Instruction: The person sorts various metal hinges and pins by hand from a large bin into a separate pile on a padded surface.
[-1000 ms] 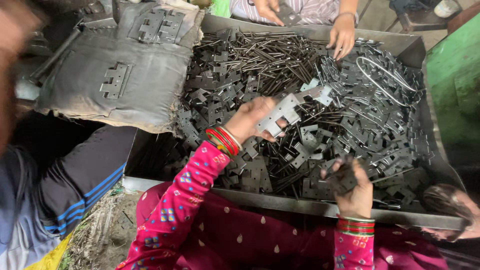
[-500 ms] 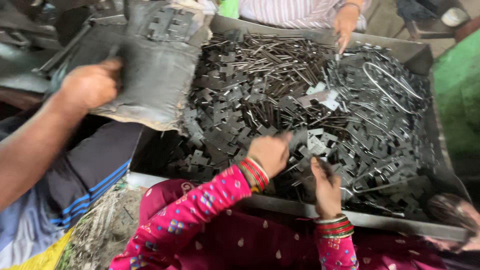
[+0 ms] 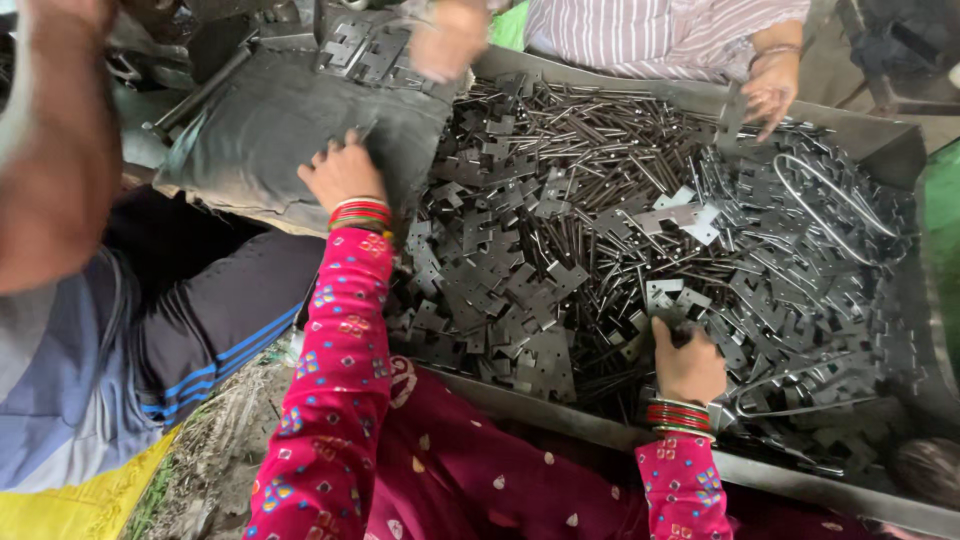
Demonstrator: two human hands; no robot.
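Left hand [image 3: 343, 172]: moved off the heap of dark stamped metal hinge plates [image 3: 560, 270] onto the grey cloth sack [image 3: 270, 130], fingers spread, holding nothing. Right hand [image 3: 688, 362]: remains in heap inside grey metal tray [image 3: 880, 140], fingers curled into plates; grip unclear.

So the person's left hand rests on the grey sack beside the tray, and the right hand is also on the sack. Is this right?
Not quite. In the head view the left hand does rest on the grey sack, but the right hand is in the tray, down among the dark metal pieces, not on the sack.
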